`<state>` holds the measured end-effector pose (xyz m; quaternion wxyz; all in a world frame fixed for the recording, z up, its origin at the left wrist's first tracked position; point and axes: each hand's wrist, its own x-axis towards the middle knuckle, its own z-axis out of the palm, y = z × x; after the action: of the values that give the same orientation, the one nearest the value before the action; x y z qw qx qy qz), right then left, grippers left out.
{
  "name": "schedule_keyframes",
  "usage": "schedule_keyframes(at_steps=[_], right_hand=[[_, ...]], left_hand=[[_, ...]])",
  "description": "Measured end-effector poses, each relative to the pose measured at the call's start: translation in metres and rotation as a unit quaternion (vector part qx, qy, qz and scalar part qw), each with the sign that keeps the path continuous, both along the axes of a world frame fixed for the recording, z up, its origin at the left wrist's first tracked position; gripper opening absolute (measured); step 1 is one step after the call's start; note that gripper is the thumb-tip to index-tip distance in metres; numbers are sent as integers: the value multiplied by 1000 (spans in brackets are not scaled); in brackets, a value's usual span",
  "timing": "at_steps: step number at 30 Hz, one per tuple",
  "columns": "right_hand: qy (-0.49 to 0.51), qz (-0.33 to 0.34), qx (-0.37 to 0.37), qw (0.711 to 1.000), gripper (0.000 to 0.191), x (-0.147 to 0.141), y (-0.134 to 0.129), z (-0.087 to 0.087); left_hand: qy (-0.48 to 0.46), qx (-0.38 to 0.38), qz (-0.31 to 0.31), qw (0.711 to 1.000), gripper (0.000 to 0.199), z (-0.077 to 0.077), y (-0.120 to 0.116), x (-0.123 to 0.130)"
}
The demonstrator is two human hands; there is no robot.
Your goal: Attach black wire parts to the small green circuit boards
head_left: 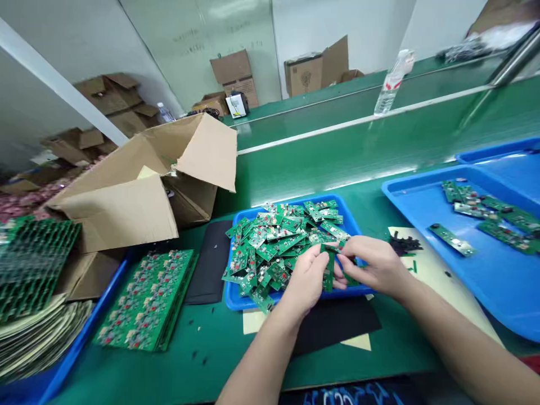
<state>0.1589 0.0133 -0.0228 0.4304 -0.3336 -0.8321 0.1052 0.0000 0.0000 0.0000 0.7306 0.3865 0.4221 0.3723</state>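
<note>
Both hands work close together over the near right part of a blue tray (230, 301), which stands by the near edge of the table (202, 371), around the middle of its length. The left forearm rises steeply from the near edge and leans slightly right; the left hand (304, 281) has its thumb in front and its fingers curled behind, their tips showing past the far side of a small green circuit board (328, 275). That grip is pinching the board, which hangs roughly upright just above the tray's near rim.

The right forearm slants in from the table's near right corner, the wrist almost straight. The right hand (371, 261) is turned knuckles up, with thumb and forefinger brought near each other at the board's upper end, beside a dark piece; whether this grip squeezes or merely touches cannot be told.

Beneath and beyond the hands, a heap of loose boards (274, 242) fills the tray. Toward the table's left edge lies a stack of uncut panels (145, 304), a black sheet (208, 264) between it and the tray. Toward the right edge, black scraps (404, 243) lie beside a larger blue tray (485, 287) carrying more boards.
</note>
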Motion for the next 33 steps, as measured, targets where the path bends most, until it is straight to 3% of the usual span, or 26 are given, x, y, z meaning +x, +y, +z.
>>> schedule_keyframes(at_steps=[33], right_hand=[[-11,-22,15,1000,19,0,-3,1]], left_hand=[[2,3,10,1000,40,0,-3,0]])
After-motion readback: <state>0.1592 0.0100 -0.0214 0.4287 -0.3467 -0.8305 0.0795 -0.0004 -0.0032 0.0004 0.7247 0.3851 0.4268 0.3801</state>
